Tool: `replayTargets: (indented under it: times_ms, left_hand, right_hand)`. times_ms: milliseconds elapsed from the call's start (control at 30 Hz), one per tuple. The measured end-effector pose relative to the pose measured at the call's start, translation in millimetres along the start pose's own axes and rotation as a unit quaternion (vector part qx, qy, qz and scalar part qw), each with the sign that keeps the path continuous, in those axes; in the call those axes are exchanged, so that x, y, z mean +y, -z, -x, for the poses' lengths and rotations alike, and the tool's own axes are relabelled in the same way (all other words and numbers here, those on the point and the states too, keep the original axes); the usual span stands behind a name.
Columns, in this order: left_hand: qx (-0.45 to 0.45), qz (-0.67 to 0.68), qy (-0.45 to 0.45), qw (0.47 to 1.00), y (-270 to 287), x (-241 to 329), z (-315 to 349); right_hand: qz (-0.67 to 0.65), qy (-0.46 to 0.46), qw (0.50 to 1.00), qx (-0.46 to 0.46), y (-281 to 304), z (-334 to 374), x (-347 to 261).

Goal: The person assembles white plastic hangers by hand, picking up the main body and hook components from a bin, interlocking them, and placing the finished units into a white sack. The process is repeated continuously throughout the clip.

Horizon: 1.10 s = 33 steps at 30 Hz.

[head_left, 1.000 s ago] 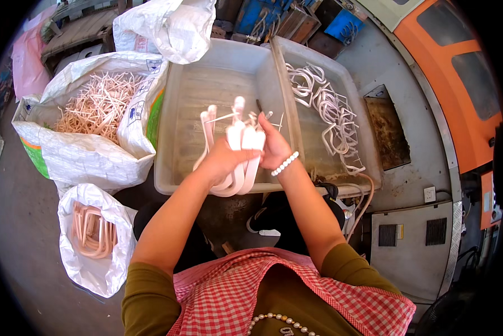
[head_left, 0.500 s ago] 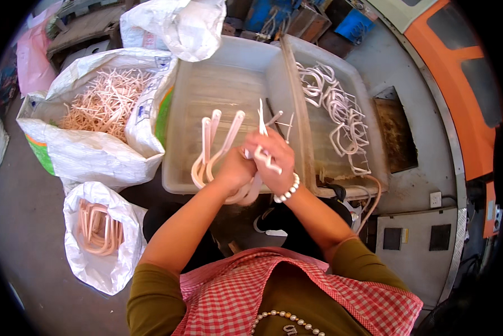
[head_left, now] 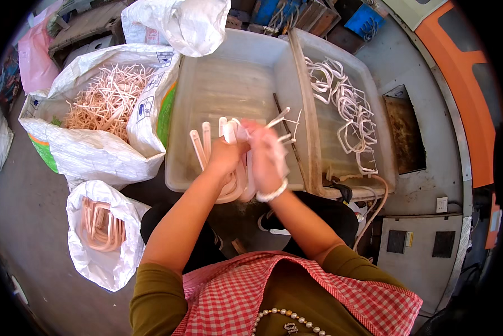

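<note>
My left hand is closed around several pale pink U-shaped plastic pieces. Their straight ends point up over the near part of a translucent tub, and the bends hang below the hand. Right beside it, against the pieces, is my right hand, a white bead bracelet at its wrist. Motion smears its fingers, so their grip is unclear. Thin pale plastic sticks show just beyond the right hand; whether they are held or lie in the tub cannot be made out.
The wide tub stands before me. Right of it, another tub contains white curled pieces. At left, a large woven sack holds thin pink scraps; a smaller white sack holds U-shaped pieces. A hose hangs at right.
The white bent strip seen at my right hand is no longer distinguishable. That hand has turned and blurred; my left hand has risen slightly, with the U-shaped pieces bunched closer together.
</note>
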<state>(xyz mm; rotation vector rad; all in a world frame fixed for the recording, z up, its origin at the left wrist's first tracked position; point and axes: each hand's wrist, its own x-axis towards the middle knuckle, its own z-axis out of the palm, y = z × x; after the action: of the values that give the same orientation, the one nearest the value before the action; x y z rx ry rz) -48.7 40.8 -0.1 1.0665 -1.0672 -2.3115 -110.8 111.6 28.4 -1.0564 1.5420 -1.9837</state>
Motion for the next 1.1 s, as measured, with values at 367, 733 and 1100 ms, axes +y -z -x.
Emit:
replayTargets:
  times_ms: [367, 733, 1100]
  left_hand:
    - [-0.108, -0.665, -0.309, 0.671, 2.4, -40.4, 18.1]
    - [0.044, -0.346, -0.029, 0.937, 19.2, -19.6, -23.8]
    - [-0.013, -0.658, -0.269, 0.703, 8.1, -25.1, -3.5]
  right_hand:
    - [0.372, -0.222, 0.826, -0.361, 39.5, -73.0, -7.8]
    - [0.229, 0.087, 0.97, -0.004, 41.6, 16.7, 3.0]
    - [0.377, -0.153, 0.91, -0.076, 73.1, -98.4, 71.3]
